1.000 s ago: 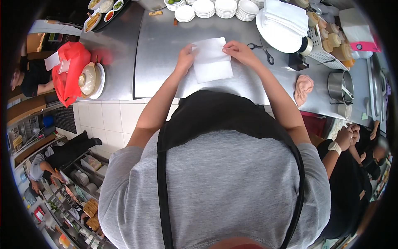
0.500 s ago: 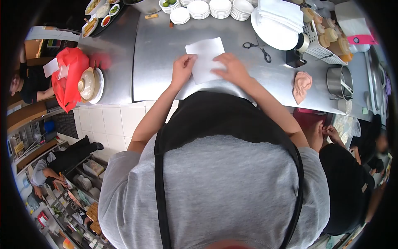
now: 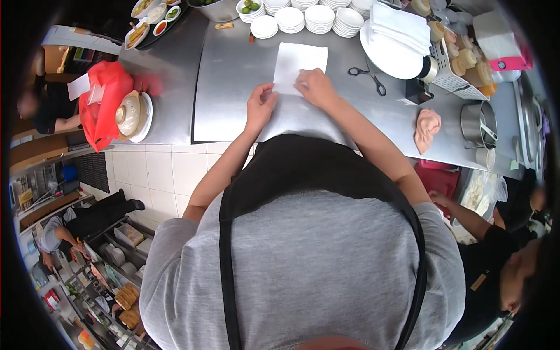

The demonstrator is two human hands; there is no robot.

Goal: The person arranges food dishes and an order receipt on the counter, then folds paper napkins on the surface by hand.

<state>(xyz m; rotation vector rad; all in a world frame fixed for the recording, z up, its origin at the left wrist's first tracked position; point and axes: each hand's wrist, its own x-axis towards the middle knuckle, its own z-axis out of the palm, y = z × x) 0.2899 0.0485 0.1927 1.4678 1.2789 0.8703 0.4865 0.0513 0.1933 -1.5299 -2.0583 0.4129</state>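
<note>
A white napkin [image 3: 300, 58] lies flat on the steel counter in front of me, its lower edge between my hands. My left hand [image 3: 261, 108] is at its lower left corner, fingers curled and thumb close to them at the edge. My right hand [image 3: 318, 89] rests over the lower right part, with bent fingers and thumb on the napkin. Part of the lower right edge is hidden under that hand. To the right of the napkin lies a pair of black scissors [image 3: 368, 75].
Stacked white dishes [image 3: 290, 20] line the back, beside a bowl of green limes [image 3: 249, 8]. Folded white napkins [image 3: 398, 26] sit on a large plate [image 3: 389, 57]. A pink cloth [image 3: 427, 129] and metal pot [image 3: 478, 124] are right; a red bag [image 3: 105, 105] and lidded clay pot [image 3: 129, 115] left.
The napkin now sits straighter and looks shorter, its lower part brought up. Both hands have closed in at its lower edge. The view has shifted slightly, and the co-worker at right has moved.
</note>
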